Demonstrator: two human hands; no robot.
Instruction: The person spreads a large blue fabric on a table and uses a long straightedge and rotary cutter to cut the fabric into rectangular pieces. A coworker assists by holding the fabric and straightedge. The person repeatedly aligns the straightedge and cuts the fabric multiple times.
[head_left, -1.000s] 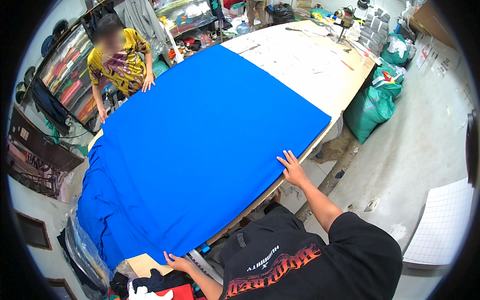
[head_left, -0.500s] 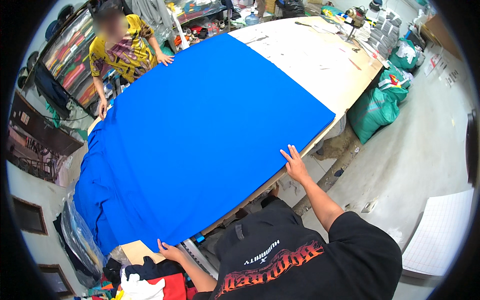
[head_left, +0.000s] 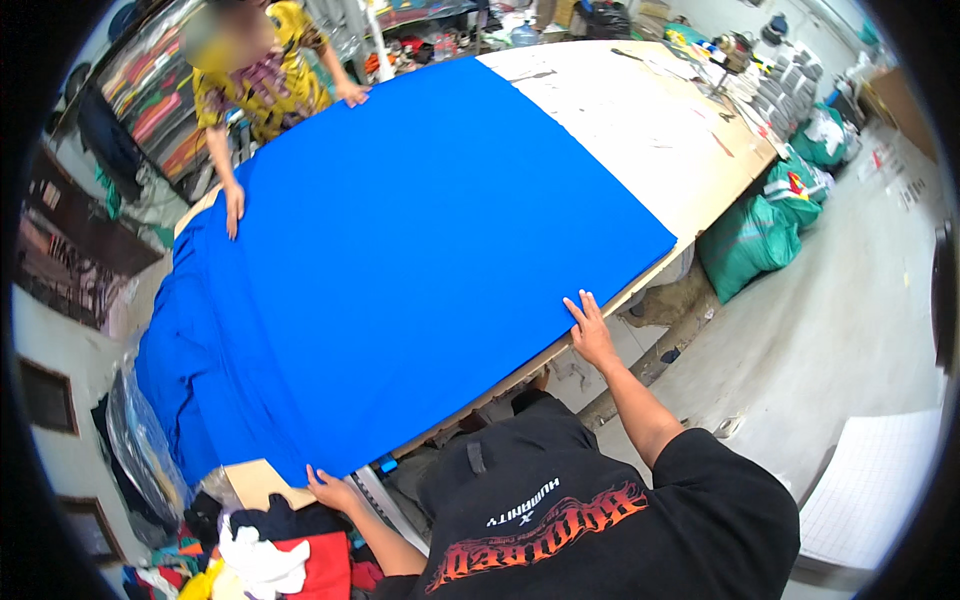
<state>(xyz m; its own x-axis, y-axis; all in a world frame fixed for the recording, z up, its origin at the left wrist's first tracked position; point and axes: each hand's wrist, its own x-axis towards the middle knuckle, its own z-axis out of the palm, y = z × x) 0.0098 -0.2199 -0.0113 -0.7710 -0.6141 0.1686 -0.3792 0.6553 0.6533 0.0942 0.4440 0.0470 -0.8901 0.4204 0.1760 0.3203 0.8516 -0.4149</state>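
Observation:
A large sheet of blue fabric [head_left: 430, 250] covers much of a pale worktable, smooth over the middle and bunched in folds at the left. At the fabric's near left corner, my left hand [head_left: 335, 491] holds the edge between its fingers; part of this grip is hidden. My right hand [head_left: 593, 333] lies on the near edge farther right, fingers stretched and spread, pressing on the cloth. Across the table a co-worker in a yellow patterned shirt [head_left: 285, 75] has one hand [head_left: 234, 208] flat near the folds and the other [head_left: 352, 94] on the far edge.
The bare tabletop [head_left: 640, 140] at the far right bears scissors and scraps. Green sacks [head_left: 750, 245] stand beside it on the floor. A heap of mixed clothes [head_left: 275, 555] lies at the lower left, below a pale board [head_left: 262, 484]. Shelves of folded cloth [head_left: 150, 85] stand behind the co-worker.
The co-worker's hand near the folds has moved inward onto the cloth. My left hand has shifted slightly left with the fabric corner; my right hand stays on the edge. The view has tilted slightly.

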